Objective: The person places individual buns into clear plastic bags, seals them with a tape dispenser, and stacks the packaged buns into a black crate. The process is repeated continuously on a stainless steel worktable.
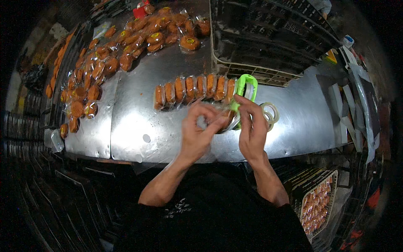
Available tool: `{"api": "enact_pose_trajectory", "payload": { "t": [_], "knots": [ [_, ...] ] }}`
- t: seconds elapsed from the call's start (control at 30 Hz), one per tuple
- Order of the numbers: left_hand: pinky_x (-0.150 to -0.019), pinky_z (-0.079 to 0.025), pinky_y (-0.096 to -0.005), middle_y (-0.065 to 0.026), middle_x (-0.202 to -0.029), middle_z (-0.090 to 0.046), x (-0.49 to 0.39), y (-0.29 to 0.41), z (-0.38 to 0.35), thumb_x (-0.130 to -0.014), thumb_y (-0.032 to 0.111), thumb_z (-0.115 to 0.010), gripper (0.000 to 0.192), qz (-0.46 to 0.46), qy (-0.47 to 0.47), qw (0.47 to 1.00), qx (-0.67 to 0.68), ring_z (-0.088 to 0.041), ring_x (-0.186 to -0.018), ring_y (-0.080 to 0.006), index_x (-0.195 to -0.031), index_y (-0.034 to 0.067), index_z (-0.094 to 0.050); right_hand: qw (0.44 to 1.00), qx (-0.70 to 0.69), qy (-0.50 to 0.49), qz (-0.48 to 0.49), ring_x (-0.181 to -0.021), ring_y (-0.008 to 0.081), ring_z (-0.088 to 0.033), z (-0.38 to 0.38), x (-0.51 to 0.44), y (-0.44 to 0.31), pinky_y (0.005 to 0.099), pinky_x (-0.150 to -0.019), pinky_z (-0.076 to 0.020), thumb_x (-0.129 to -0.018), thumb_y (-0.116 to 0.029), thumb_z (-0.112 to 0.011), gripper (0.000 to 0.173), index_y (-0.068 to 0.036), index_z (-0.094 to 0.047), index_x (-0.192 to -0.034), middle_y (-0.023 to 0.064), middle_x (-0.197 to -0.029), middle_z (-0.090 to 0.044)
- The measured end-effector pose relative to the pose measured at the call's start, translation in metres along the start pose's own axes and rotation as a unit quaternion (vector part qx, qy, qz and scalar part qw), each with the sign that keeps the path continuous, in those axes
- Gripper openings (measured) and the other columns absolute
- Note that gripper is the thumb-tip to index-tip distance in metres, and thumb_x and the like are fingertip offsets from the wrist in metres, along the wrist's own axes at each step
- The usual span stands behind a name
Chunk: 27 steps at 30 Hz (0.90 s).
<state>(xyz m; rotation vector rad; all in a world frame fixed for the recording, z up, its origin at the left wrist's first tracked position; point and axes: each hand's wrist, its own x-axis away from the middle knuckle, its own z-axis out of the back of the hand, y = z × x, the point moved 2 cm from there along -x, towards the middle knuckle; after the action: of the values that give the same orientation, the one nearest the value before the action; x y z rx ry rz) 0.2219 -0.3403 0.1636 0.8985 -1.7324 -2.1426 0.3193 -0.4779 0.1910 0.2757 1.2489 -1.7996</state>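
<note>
My left hand (200, 126) pinches the clear wrap of a packaged brown baked bun (228, 122), which is partly hidden between my hands. My right hand (253, 126) is at the bun's right, beside a green tape dispenser (242, 86); its fingers are bent, and blur hides whether they grip the wrap or a piece of tape. Just beyond my hands, a row of wrapped buns (190, 89) stands on edge on the metal table (132, 91). Rolls of clear tape (271, 113) lie right of the dispenser, partly behind my right hand.
Many wrapped buns (94, 67) are heaped along the table's left and far sides. A large dark plastic crate (267, 34) stands at the far right. Metal pieces (349, 110) lie at the right end. Below the table, right, a crate (335, 189) holds packed buns.
</note>
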Motion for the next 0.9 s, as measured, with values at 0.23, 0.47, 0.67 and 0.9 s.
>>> {"api": "enact_pose_trajectory", "payload": {
  "t": [0.23,0.47,0.67,0.9],
  "knots": [
    [-0.096,-0.040,-0.0376,-0.0037,-0.095,-0.058,0.008,0.050,0.019,-0.078,0.012,-0.081,0.016,-0.014,0.028,0.999,0.004,-0.055,-0.097,-0.0154,-0.084,0.004,-0.069,0.990,-0.131,0.027,-0.035,-0.097,0.0282,-0.067,0.020,0.003,-0.011,0.0427,-0.095,-0.0498,-0.102,-0.003,-0.043,0.007,0.001,-0.049,-0.103,0.0195,-0.100,-0.069],
    [-0.070,-0.047,-0.0262,-0.0089,-0.089,-0.067,-0.004,0.045,0.017,-0.103,0.021,-0.054,0.027,0.034,0.133,0.972,0.190,-0.058,-0.076,-0.0101,-0.088,0.000,-0.063,0.908,-0.375,0.125,-0.136,-0.095,0.0211,-0.064,0.006,-0.001,-0.025,0.0352,-0.088,-0.0513,-0.101,-0.006,-0.047,0.008,0.000,-0.048,-0.107,0.0177,-0.103,-0.067],
    [-0.058,-0.042,-0.0215,-0.0030,-0.077,-0.061,-0.001,0.046,0.038,-0.104,0.021,-0.051,0.025,0.017,0.113,0.990,0.085,-0.054,-0.069,-0.0074,-0.093,0.002,-0.062,0.930,-0.323,0.055,-0.167,-0.092,0.0228,-0.067,-0.013,0.002,-0.050,0.0387,-0.087,-0.0554,-0.103,-0.014,-0.048,0.014,-0.002,-0.045,-0.109,0.0152,-0.096,-0.067],
    [-0.078,-0.049,-0.0288,-0.0071,-0.085,-0.062,0.015,0.033,0.032,-0.099,0.024,-0.062,0.028,-0.163,0.231,0.959,0.023,-0.060,-0.083,-0.0158,-0.103,-0.003,-0.061,0.868,-0.447,0.043,-0.213,-0.104,0.0283,-0.067,-0.042,0.011,-0.061,0.0413,-0.093,-0.0548,-0.105,-0.021,-0.044,0.014,-0.007,-0.040,-0.106,0.0232,-0.113,-0.065]
  ]
}}
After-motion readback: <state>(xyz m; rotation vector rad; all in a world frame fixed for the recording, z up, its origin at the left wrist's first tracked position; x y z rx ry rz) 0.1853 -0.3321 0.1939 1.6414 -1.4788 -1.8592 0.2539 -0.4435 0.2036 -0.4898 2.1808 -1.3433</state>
